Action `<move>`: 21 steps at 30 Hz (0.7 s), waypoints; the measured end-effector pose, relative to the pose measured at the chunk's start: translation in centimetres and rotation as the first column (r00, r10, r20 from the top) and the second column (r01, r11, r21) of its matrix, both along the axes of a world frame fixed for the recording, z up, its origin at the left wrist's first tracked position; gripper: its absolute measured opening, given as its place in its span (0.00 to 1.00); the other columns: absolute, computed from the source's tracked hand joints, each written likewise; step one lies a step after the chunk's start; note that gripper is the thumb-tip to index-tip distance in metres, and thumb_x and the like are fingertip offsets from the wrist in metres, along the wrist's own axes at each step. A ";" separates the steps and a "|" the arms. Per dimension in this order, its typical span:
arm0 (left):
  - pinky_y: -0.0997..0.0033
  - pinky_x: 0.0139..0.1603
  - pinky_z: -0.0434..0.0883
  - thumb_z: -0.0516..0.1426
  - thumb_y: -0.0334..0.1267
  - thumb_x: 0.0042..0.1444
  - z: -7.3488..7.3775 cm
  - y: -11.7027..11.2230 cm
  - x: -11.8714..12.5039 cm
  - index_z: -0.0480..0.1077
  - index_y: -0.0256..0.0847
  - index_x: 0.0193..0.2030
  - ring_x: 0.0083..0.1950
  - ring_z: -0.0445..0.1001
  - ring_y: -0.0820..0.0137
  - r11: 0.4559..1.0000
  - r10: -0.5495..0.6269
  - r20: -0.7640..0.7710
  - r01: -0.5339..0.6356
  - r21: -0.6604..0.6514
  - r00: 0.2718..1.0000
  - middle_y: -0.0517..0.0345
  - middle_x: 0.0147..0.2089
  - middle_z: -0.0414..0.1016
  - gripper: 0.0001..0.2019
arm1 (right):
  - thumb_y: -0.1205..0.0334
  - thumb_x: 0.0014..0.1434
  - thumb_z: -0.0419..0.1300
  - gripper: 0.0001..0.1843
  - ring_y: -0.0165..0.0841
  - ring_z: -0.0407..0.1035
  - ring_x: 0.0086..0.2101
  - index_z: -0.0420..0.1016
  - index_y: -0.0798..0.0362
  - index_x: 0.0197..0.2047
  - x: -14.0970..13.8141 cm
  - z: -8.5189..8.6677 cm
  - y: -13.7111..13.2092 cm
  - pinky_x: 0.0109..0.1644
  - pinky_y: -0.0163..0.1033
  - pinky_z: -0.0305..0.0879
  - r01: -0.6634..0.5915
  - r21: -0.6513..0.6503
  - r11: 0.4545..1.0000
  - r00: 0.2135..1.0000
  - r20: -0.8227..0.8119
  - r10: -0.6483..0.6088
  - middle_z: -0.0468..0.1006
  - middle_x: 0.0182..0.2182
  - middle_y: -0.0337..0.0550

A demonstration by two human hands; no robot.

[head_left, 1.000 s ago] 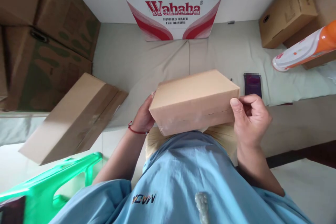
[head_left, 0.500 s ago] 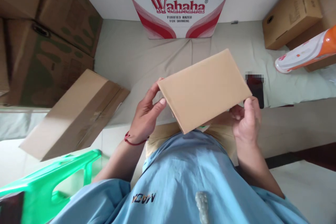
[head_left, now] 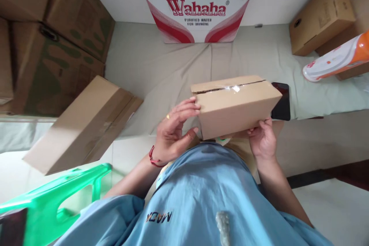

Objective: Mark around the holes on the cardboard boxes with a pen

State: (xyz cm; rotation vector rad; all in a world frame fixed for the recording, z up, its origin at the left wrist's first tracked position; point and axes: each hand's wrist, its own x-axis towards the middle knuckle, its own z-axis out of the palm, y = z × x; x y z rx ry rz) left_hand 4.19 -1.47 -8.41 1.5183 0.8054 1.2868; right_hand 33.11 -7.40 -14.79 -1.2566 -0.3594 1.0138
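A small brown cardboard box [head_left: 230, 117] is held tilted above my lap, its taped top seam facing up and away. Clear tape shines along the seam, which shows a dark narrow gap. My left hand [head_left: 177, 130] holds the left end, fingers laid against its upper corner and thumb lower down near the edge. A ring and a red cord bracelet are on this hand and wrist. At the lower right edge, my right hand [head_left: 263, 138] grips the box between thumb and fingers; part of those fingers is hidden beneath it.
A white and red Wahaha water carton [head_left: 198, 11] stands at the back. A black phone [head_left: 281, 102] lies right of the held box. Leftward are a long cardboard box [head_left: 77, 123], stacked cartons [head_left: 66, 61] and a green plastic stool [head_left: 43, 203]. An orange-white container [head_left: 334, 57] is at right.
The box has turned in my hands, from a plain face to its taped seam side. My left hand has shifted right, and my right hand has moved slightly left and down.
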 end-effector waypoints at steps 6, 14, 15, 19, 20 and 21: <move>0.39 0.69 0.79 0.66 0.27 0.60 0.0 -1.6 -0.1 0.82 0.51 0.61 0.62 0.83 0.51 0.939 -0.125 -0.228 0.189 0.286 0.965 0.50 0.54 0.88 0.24 | 0.60 0.51 0.66 0.12 0.27 0.66 0.26 0.71 0.47 0.40 1.6 -1.8 -0.6 0.29 0.32 0.67 0.064 0.042 0.997 0.997 -0.050 -0.062 0.69 0.28 0.28; 0.55 0.55 0.78 0.67 0.48 0.66 -1.4 -3.3 -0.1 0.82 0.48 0.46 0.51 0.77 0.57 0.991 0.049 -0.143 -0.031 0.127 0.989 0.51 0.42 0.78 0.08 | 0.50 0.61 0.66 0.11 0.34 0.80 0.41 0.82 0.44 0.44 1.2 -2.0 -0.1 0.47 0.40 0.78 0.044 0.147 0.988 0.997 0.060 -0.053 0.84 0.38 0.35; 0.59 0.50 0.77 0.68 0.51 0.66 -1.7 -3.2 0.0 0.79 0.47 0.41 0.45 0.75 0.61 0.992 0.124 -0.093 -0.125 -0.005 0.988 0.54 0.38 0.74 0.12 | 0.46 0.64 0.65 0.13 0.36 0.81 0.42 0.82 0.44 0.44 1.0 -1.8 0.0 0.48 0.41 0.79 0.018 0.156 0.988 0.997 0.068 -0.028 0.84 0.39 0.37; 0.71 0.40 0.72 0.78 0.57 0.51 -2.5 -2.1 0.4 0.71 0.45 0.40 0.39 0.72 0.69 0.816 0.320 0.032 -0.258 -0.517 0.947 0.61 0.39 0.74 0.26 | 0.42 0.67 0.64 0.18 0.35 0.82 0.48 0.82 0.43 0.52 0.1 -1.4 0.2 0.51 0.42 0.80 -0.061 0.144 0.988 0.997 0.047 0.055 0.86 0.48 0.37; 0.71 0.43 0.74 0.80 0.58 0.46 -2.7 -1.8 0.3 0.73 0.45 0.44 0.44 0.76 0.67 0.790 0.319 0.060 -0.231 -0.567 0.946 0.59 0.44 0.77 0.30 | 0.42 0.66 0.66 0.18 0.34 0.81 0.47 0.82 0.43 0.53 -0.1 -1.4 0.3 0.49 0.41 0.80 -0.070 0.147 0.987 0.996 0.059 0.062 0.86 0.48 0.36; 0.69 0.49 0.76 0.81 0.58 0.43 -2.8 -1.5 0.0 0.74 0.46 0.49 0.51 0.78 0.63 0.780 0.297 0.089 -0.188 -0.597 0.951 0.56 0.50 0.79 0.34 | 0.43 0.65 0.68 0.18 0.34 0.81 0.46 0.81 0.43 0.53 -0.1 -1.5 0.4 0.48 0.40 0.79 -0.076 0.153 0.985 0.995 0.079 0.065 0.86 0.48 0.36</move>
